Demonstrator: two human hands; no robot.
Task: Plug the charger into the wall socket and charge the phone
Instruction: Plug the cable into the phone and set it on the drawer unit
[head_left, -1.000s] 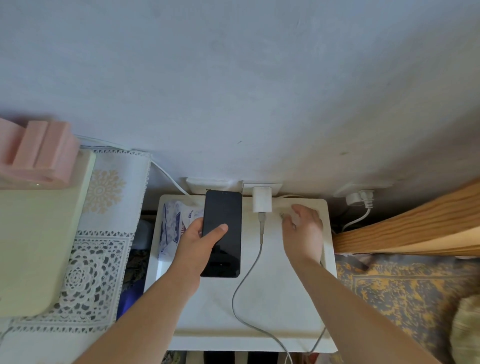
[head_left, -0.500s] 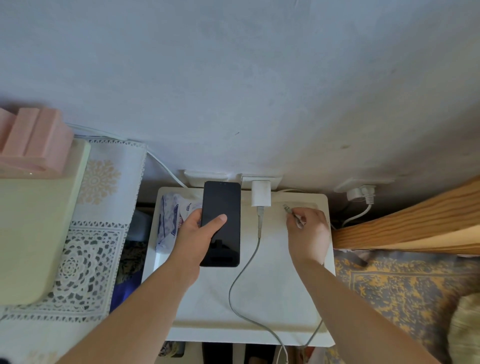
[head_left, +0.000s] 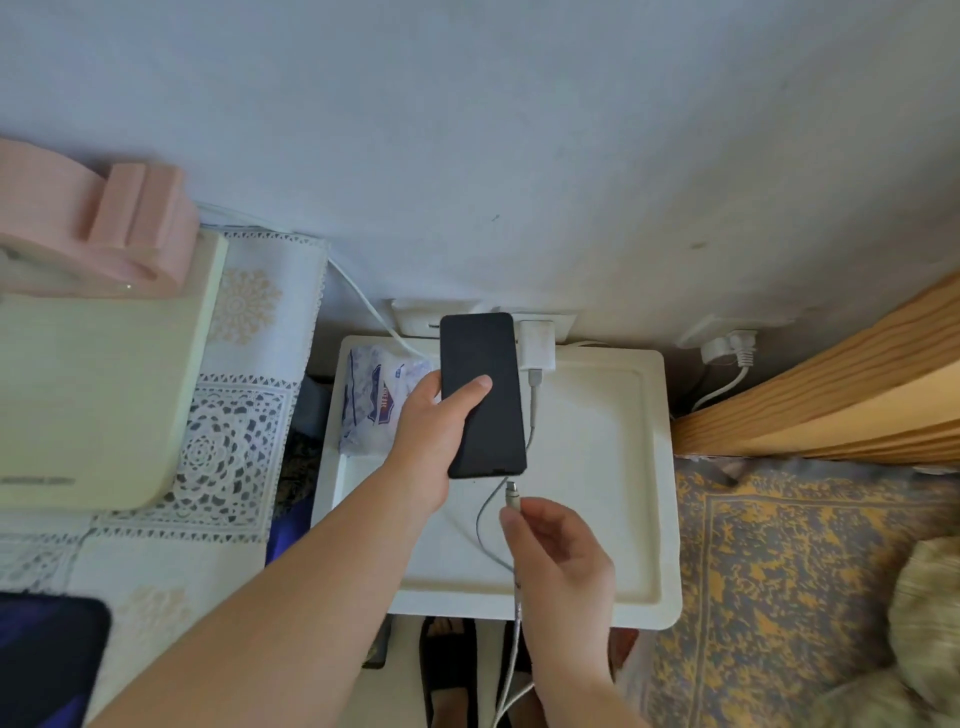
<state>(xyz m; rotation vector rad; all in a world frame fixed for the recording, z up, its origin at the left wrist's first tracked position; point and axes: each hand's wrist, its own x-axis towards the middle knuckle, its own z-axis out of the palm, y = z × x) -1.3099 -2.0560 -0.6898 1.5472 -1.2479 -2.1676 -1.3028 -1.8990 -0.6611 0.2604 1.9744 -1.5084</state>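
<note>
My left hand grips a black phone with a dark screen, held above a white tray table. A white charger block sits in the wall socket just right of the phone's top. Its grey cable runs down past the phone and loops over the tray. My right hand pinches the cable's connector end, whose tip points up a short way below the phone's bottom edge, not touching it.
A plastic packet lies on the tray's left side. A lace-covered table with a cream appliance stands at left. A second plug and a wooden bed frame are at right, a patterned rug below.
My right hand has come down from the tray's far edge to below the phone, carrying the connector end. The phone has moved slightly right, in front of the charger's left edge.
</note>
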